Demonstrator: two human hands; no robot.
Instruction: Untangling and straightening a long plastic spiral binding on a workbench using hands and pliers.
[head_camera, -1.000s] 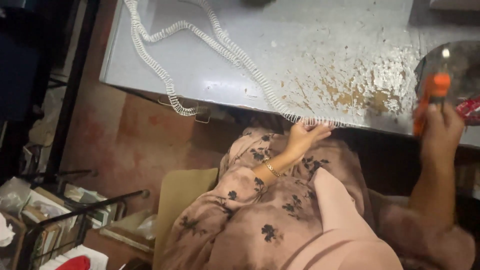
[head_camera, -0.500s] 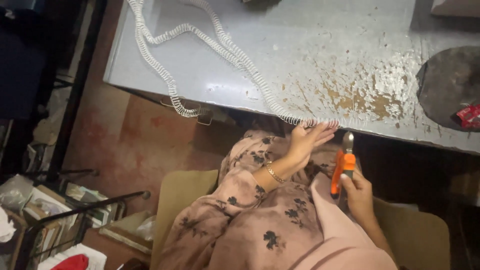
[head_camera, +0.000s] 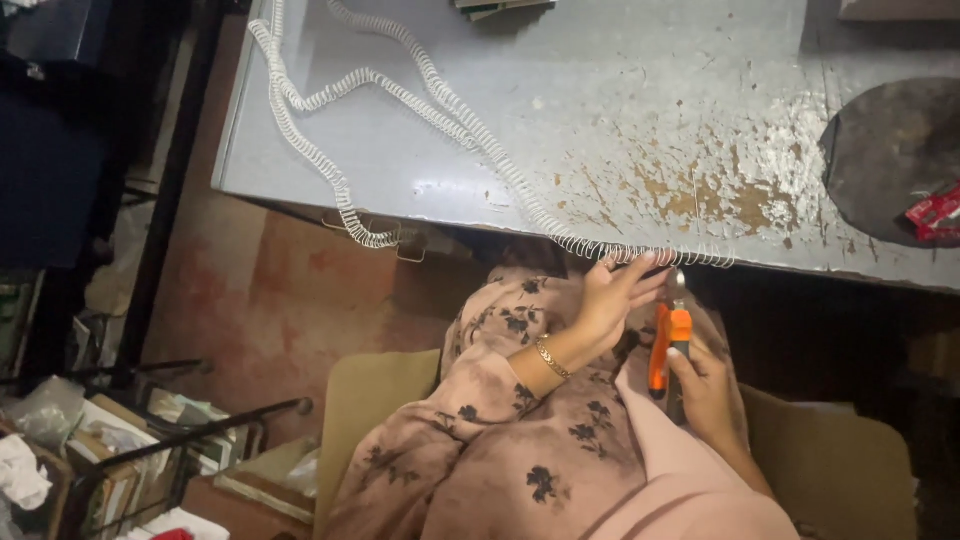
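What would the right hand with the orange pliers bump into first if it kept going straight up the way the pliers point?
Most likely the white wire coil along the table's near edge. The pliers in the right hand point up at it, their tip just below, beside the left hand. Depth is hard to judge.

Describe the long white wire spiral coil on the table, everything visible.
The long white wire spiral coil looks like thin metal wound in tight, even loops. It snakes across the worn grey metal table, doubling back near the far left corner, with one loop hanging over the near edge. Its other end runs along the table's near edge, where the left hand touches it. The orange-handled pliers, held in the right hand, point up just below that end.
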